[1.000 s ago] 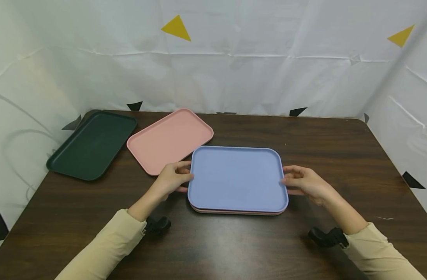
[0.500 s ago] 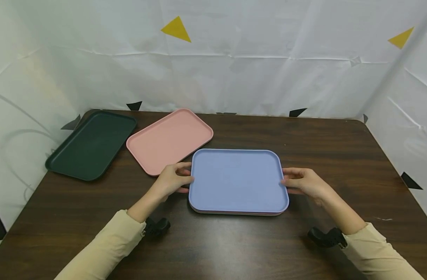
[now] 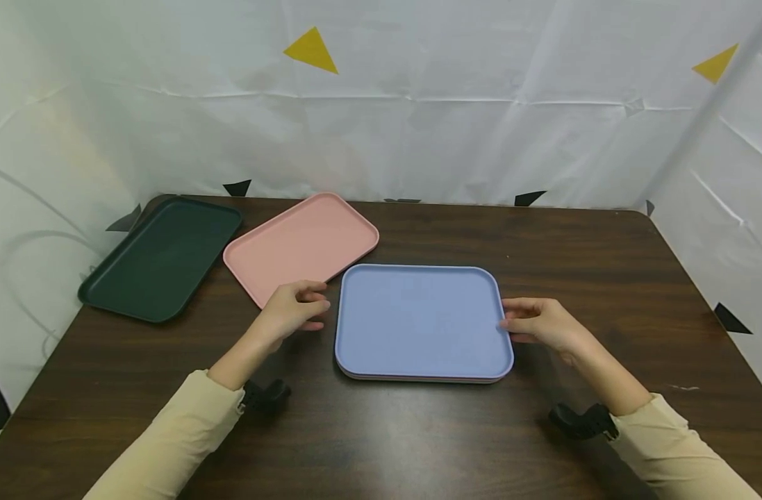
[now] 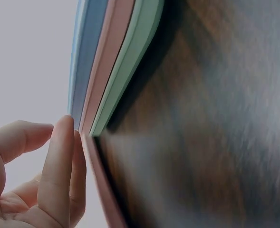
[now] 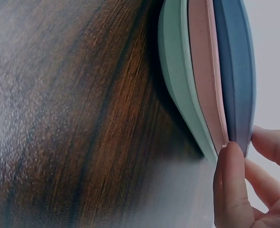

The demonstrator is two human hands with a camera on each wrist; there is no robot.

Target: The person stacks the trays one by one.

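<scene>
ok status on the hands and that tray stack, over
Left hand open, off the stack. Right hand fingers on blue tray edge. Stack flat on table: blue over pink over green. Pink tray beside left hand.

A blue tray (image 3: 421, 319) tops a short stack at the middle of the dark tabletop (image 3: 606, 264). The right hand (image 3: 539, 323) holds its three o'clock edge. The left hand (image 3: 291, 310) hovers just off its nine o'clock edge, fingers loosely curled. A pink tray (image 3: 301, 244) and a dark green tray (image 3: 162, 258) lie toward ten o'clock.
</scene>
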